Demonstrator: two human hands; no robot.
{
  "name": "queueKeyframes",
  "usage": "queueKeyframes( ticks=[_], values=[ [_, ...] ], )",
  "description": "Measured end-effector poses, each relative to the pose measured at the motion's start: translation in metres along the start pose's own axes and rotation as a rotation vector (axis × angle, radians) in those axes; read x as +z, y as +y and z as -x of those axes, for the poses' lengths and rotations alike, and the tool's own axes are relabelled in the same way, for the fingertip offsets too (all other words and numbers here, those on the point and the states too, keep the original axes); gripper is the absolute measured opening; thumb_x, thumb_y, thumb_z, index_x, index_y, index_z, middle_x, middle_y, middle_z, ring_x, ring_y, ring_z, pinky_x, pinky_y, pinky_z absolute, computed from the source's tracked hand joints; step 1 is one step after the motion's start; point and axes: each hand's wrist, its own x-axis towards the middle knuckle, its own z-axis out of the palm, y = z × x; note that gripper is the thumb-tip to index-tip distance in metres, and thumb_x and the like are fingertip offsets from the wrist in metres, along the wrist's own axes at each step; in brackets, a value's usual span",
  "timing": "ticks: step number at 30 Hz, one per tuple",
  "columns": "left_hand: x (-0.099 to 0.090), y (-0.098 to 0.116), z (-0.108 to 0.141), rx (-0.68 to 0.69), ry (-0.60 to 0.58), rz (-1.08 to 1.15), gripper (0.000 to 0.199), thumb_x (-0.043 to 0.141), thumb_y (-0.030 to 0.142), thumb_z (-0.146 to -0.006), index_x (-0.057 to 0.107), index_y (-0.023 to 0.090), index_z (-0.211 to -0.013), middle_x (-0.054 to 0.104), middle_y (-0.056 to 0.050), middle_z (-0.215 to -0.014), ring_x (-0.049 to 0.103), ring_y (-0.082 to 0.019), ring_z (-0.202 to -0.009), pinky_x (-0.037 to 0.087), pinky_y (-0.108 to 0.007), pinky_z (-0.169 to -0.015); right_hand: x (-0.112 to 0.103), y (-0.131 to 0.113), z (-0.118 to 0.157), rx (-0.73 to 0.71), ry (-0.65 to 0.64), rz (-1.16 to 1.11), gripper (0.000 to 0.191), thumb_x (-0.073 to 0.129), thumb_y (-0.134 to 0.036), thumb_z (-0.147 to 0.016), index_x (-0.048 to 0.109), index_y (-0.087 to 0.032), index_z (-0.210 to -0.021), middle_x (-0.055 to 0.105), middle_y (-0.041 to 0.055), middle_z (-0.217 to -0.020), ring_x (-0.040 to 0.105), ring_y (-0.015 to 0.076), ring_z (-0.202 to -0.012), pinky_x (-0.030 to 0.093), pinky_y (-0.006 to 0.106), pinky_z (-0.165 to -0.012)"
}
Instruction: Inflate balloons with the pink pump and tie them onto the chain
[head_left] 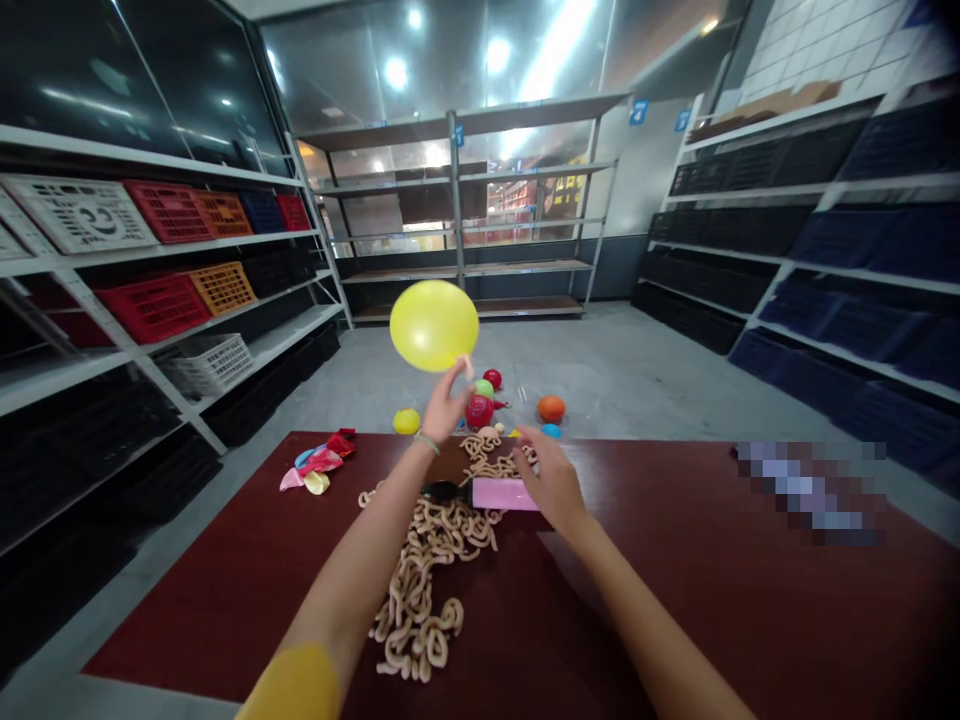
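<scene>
My left hand (448,407) is raised over the far edge of the table, its fingers pinched at the neck of an inflated yellow balloon (433,325). Lower and to the right, my right hand (553,478) has its fingers loosely bent and apart, with nothing visible in them. It is beside a pink balloon pump (501,494) with a black end, which lies across the table; the hand hides the pump's right end, and I cannot tell whether they touch. Around the pump spreads a pile of beige curly strands (427,560).
Several flat balloons (319,460) lie at the left of the dark red table (675,600). Inflated balloons, including an orange one (551,408) and a red one (479,410), rest on the floor beyond. A blurred-out item (806,490) lies at right. Shelves with crates (161,305) surround the room.
</scene>
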Motion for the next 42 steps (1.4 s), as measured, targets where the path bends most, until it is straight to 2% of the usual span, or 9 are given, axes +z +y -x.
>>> queueKeyframes(
  ticks=[2, 4, 9, 14, 23, 27, 33, 38, 42],
  values=[
    [0.008, 0.002, -0.021, 0.005, -0.092, -0.097, 0.073, 0.075, 0.026, -0.075, 0.044, 0.024, -0.141, 0.035, -0.016, -0.154, 0.023, -0.033, -0.147, 0.029, -0.051, -0.115, 0.005, 0.009, 0.014, 0.001, -0.025, 0.003, 0.034, 0.044, -0.027, -0.095, 0.054, -0.022, -0.127, 0.068, 0.0090, -0.105, 0.065, 0.0236, -0.097, 0.053, 0.041, -0.088],
    [0.012, 0.004, -0.026, 0.027, -0.124, -0.138, 0.085, 0.074, 0.024, -0.075, 0.033, 0.025, -0.149, 0.026, -0.014, -0.158, 0.017, -0.033, -0.148, 0.027, -0.052, -0.116, 0.011, 0.012, 0.024, -0.052, -0.071, 0.029, 0.034, 0.043, -0.026, -0.095, 0.055, -0.024, -0.126, 0.068, 0.0089, -0.108, 0.064, 0.0248, -0.102, 0.052, 0.044, -0.090],
    [-0.004, -0.003, 0.014, 0.011, -0.073, -0.161, 0.036, 0.059, 0.024, -0.087, 0.063, 0.021, -0.122, 0.062, -0.012, -0.130, 0.056, -0.026, -0.124, 0.043, -0.047, -0.106, 0.022, 0.009, 0.035, -0.130, -0.160, 0.099, 0.031, 0.044, -0.024, -0.094, 0.061, -0.025, -0.120, 0.067, 0.0086, -0.110, 0.063, 0.0260, -0.105, 0.051, 0.045, -0.093],
    [-0.061, -0.017, 0.067, -0.106, 0.058, -0.201, 0.024, 0.054, 0.027, -0.090, 0.071, 0.021, -0.105, 0.073, -0.008, -0.108, 0.068, -0.022, -0.100, 0.054, -0.039, -0.089, 0.025, 0.003, 0.043, -0.210, -0.232, 0.186, 0.033, 0.043, -0.022, -0.094, 0.063, -0.024, -0.120, 0.066, 0.0089, -0.115, 0.060, 0.0254, -0.108, 0.048, 0.045, -0.097],
    [-0.181, -0.060, 0.139, -0.209, 0.300, -0.543, 0.022, 0.051, 0.021, -0.089, 0.068, 0.017, -0.103, 0.070, -0.010, -0.107, 0.064, -0.021, -0.100, 0.050, -0.037, -0.091, 0.054, -0.004, 0.055, -0.350, -0.269, 0.270, 0.033, 0.047, -0.023, -0.091, 0.065, -0.020, -0.119, 0.064, 0.0121, -0.119, 0.057, 0.0275, -0.110, 0.045, 0.045, -0.099],
    [-0.215, -0.075, 0.155, -0.289, 0.323, -0.874, 0.026, 0.056, 0.021, -0.085, 0.064, 0.016, -0.109, 0.064, -0.015, -0.115, 0.057, -0.027, -0.112, 0.044, -0.040, -0.097, 0.058, -0.004, 0.059, -0.364, -0.263, 0.313, 0.034, 0.048, -0.023, -0.091, 0.063, -0.018, -0.121, 0.062, 0.0130, -0.122, 0.055, 0.0278, -0.113, 0.041, 0.046, -0.103],
    [-0.224, -0.089, 0.163, -0.546, 0.199, -1.150, 0.033, 0.061, 0.036, -0.084, 0.066, 0.018, -0.111, 0.063, -0.017, -0.111, 0.059, -0.032, -0.103, 0.045, -0.042, -0.086, 0.054, -0.003, 0.059, -0.360, -0.283, 0.398, 0.039, 0.049, -0.025, -0.090, 0.059, -0.018, -0.127, 0.059, 0.0133, -0.128, 0.051, 0.0286, -0.121, 0.035, 0.047, -0.108],
    [-0.225, -0.087, 0.162, -0.422, 0.148, -1.083, 0.026, 0.049, 0.035, -0.092, 0.068, 0.018, -0.085, 0.066, -0.012, -0.089, 0.060, -0.026, -0.090, 0.045, -0.038, -0.084, 0.050, -0.003, 0.056, -0.302, -0.291, 0.452, 0.046, 0.048, -0.025, -0.089, 0.053, -0.014, -0.133, 0.058, 0.0142, -0.131, 0.049, 0.0284, -0.122, 0.034, 0.044, -0.107],
    [-0.217, -0.071, 0.160, -0.229, 0.276, -0.964, 0.029, 0.054, 0.040, -0.089, 0.066, 0.019, -0.073, 0.065, -0.011, -0.091, 0.059, -0.024, -0.096, 0.042, -0.039, -0.095, 0.042, -0.003, 0.054, -0.247, -0.300, 0.511, 0.048, 0.048, -0.023, -0.085, 0.053, -0.015, -0.132, 0.059, 0.0134, -0.131, 0.050, 0.0287, -0.121, 0.032, 0.046, -0.105]
  ],
)
